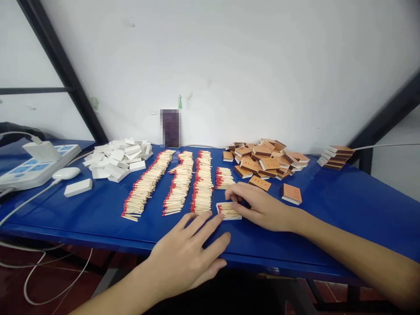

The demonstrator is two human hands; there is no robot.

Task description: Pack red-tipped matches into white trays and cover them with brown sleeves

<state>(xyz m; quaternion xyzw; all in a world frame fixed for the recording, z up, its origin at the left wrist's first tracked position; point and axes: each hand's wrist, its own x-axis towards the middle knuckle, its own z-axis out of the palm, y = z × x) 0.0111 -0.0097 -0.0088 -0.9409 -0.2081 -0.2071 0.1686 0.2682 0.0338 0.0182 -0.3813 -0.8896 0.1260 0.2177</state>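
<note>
A small white matchbox tray (230, 218) lies near the table's front edge with red-headed matches (226, 211) in it. My right hand (262, 208) bends over its right side, thumb at the rim and fingers curled. Whatever those fingers may hold is hidden. My left hand (193, 251) reaches in from the lower left, fingers spread and holding nothing, a fingertip close to the tray's left side. Beyond the hands, loose matches lie in three long rows (147, 186) and one short row (225, 178), red heads to the left.
White trays or inner boxes (118, 159) are heaped at the back left, one white box (78, 187) apart. Orange-brown matchboxes (262, 159) are piled at the back right, one box (291, 194) lies nearer, and a stack (336, 156) stands farther right. A power strip (39, 168) with cables occupies the left.
</note>
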